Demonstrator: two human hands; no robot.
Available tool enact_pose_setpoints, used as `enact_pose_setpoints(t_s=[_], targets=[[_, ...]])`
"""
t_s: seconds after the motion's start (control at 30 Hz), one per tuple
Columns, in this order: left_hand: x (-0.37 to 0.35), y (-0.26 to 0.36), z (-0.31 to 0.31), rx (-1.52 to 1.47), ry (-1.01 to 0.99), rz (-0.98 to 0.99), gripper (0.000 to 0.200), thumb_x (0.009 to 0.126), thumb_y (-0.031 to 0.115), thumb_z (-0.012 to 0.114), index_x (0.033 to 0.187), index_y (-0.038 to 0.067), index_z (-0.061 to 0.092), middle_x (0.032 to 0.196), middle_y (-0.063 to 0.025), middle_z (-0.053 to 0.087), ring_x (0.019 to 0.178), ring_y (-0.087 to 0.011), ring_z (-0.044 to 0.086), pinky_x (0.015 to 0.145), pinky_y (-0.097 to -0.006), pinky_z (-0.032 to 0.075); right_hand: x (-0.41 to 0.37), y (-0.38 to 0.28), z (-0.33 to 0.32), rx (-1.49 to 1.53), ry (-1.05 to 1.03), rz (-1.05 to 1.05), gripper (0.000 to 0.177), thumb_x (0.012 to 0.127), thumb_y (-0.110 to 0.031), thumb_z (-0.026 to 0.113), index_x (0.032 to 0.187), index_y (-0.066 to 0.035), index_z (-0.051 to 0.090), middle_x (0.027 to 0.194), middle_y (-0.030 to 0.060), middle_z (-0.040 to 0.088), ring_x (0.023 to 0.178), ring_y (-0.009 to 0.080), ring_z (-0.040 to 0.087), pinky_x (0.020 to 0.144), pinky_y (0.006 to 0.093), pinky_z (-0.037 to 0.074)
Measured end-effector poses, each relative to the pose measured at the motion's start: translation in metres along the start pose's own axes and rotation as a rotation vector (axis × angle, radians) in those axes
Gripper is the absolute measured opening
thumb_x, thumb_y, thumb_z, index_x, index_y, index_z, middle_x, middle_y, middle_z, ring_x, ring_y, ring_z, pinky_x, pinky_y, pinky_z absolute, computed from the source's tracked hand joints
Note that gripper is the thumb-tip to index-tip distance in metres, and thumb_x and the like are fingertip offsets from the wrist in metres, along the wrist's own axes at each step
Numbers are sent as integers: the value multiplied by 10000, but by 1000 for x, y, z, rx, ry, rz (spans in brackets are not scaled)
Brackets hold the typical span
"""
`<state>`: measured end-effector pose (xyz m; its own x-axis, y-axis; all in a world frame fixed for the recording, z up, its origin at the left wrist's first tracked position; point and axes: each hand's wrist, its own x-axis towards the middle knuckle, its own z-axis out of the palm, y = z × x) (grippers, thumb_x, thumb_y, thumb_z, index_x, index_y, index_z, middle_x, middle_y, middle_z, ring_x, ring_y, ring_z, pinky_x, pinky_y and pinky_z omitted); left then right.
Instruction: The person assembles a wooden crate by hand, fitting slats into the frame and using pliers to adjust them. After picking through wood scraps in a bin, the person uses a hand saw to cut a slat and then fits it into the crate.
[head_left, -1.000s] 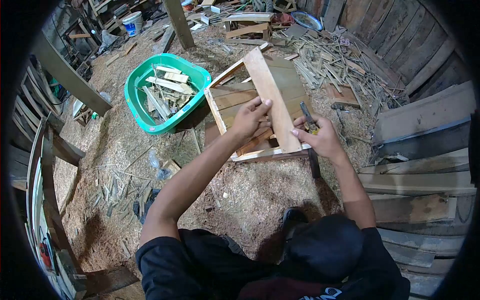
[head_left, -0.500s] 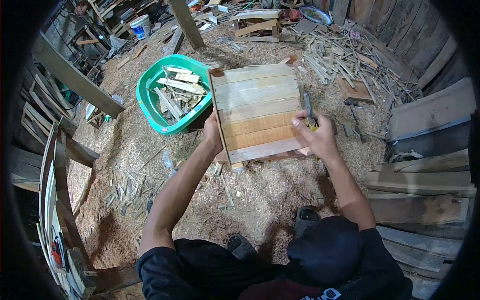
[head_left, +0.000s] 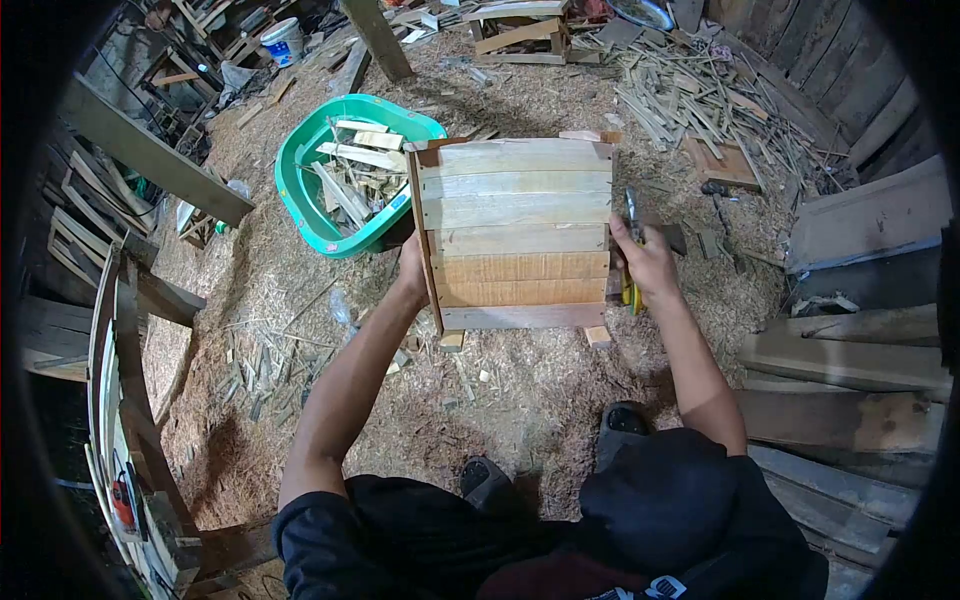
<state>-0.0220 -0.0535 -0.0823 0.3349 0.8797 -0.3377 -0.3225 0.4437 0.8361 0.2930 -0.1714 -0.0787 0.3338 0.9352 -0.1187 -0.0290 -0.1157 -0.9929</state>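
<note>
A wooden slatted box (head_left: 524, 210), its top made of several side-by-side planks, is held up in front of me, with short block ends showing under its near edge. My left hand (head_left: 413, 270) is closed on its left side, fingers hidden behind the side board. At the right edge, my right hand (head_left: 648, 262) is closed around yellow-handled pliers (head_left: 632, 292), their metal head pointing away from me. The thumb of that hand lies right at the box's edge.
A green plastic tub (head_left: 300, 225) with wood offcuts stands behind the box on the left. Sawdust and scraps cover the floor. A pile of thin sticks (head_left: 690, 100) lies at the back right, stacked boards (head_left: 850, 360) at the right, and a wooden post (head_left: 160, 150) leans at the left.
The box has turned to lie squarer to me, and its left side has shifted slightly left. My right hand, with the pliers, has moved lower and its fingers have come off the top planks.
</note>
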Motion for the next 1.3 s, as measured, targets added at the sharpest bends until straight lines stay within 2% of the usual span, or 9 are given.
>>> enact_pose_setpoints(t_s=[0.13, 0.3, 0.43, 0.67, 0.8, 0.83, 0.93, 1.1, 1.3], targets=[[2, -5, -6, -28, -62, 11, 517, 1013, 395, 354, 1357, 18, 435, 1238, -180, 559, 1087, -314, 599, 920, -451, 524, 7, 17, -2, 273, -214, 81, 406, 886, -448, 692, 957, -51, 648, 750, -52, 565, 605, 47, 471, 540, 203, 370], [-10, 0, 4, 55, -53, 94, 562, 1001, 445, 360, 1356, 17, 441, 1262, -182, 559, 1079, -314, 613, 916, -452, 529, -2, 17, 2, 183, -214, -148, 545, 827, -410, 769, 1124, 14, 600, 1051, 103, 650, 980, 176, 621, 909, 354, 491], [2, 21, 15, 111, -142, 117, 751, 953, 624, 331, 1408, 30, 399, 1299, -208, 529, 1150, -325, 581, 954, -468, 508, -3, -21, 4, 176, -169, 8, 499, 838, -357, 770, 1086, 44, 610, 986, 106, 657, 894, 168, 638, 801, 309, 524], [-7, 25, 37, -63, -148, 148, 929, 885, 782, 265, 1486, 74, 299, 1411, -231, 427, 1279, -349, 478, 1043, -486, 432, 31, -50, 1, 58, -143, -135, 355, 851, -308, 754, 985, 2, 648, 900, 68, 666, 801, 138, 636, 733, 281, 523], [19, 0, -10, 367, 109, 83, 823, 927, 740, 212, 1393, 93, 413, 1261, -127, 521, 1128, -266, 531, 960, -476, 435, 39, -99, 13, -225, -270, -272, 312, 834, -310, 762, 902, -28, 646, 785, 23, 625, 746, 110, 589, 676, 278, 496], [22, -5, -18, 324, 260, 79, 765, 947, 710, 224, 1337, 96, 459, 1096, -71, 550, 1021, -230, 523, 914, -434, 427, 40, -103, 19, -377, -239, -353, 326, 824, -304, 766, 917, -17, 644, 790, 48, 633, 750, 141, 600, 686, 299, 499], [32, -7, -33, 273, 494, 121, 673, 951, 697, 266, 1163, 127, 555, 1026, -20, 567, 965, -173, 530, 847, -463, 415, 41, -105, 37, -785, -201, -546, 368, 784, -281, 782, 957, 10, 637, 824, 126, 653, 782, 242, 631, 726, 366, 504], [29, 6, -17, 344, 77, 199, 689, 973, 612, 367, 1396, 77, 462, 1380, -135, 517, 1250, -240, 492, 954, -441, 406, 49, -77, 51, -1176, -388, -663, 371, 741, -228, 777, 986, 1, 617, 988, 201, 645, 957, 387, 625, 828, 464, 492], [11, -15, 28, 538, -39, 179, 474, 982, 350, 555, 1357, 63, 517, 1148, -84, 625, 1030, -186, 591, 860, -361, 496, 64, -58, 36, -1181, -454, -701, 354, 758, -218, 778, 962, 1, 590, 996, 191, 640, 982, 396, 613, 835, 470, 490]])
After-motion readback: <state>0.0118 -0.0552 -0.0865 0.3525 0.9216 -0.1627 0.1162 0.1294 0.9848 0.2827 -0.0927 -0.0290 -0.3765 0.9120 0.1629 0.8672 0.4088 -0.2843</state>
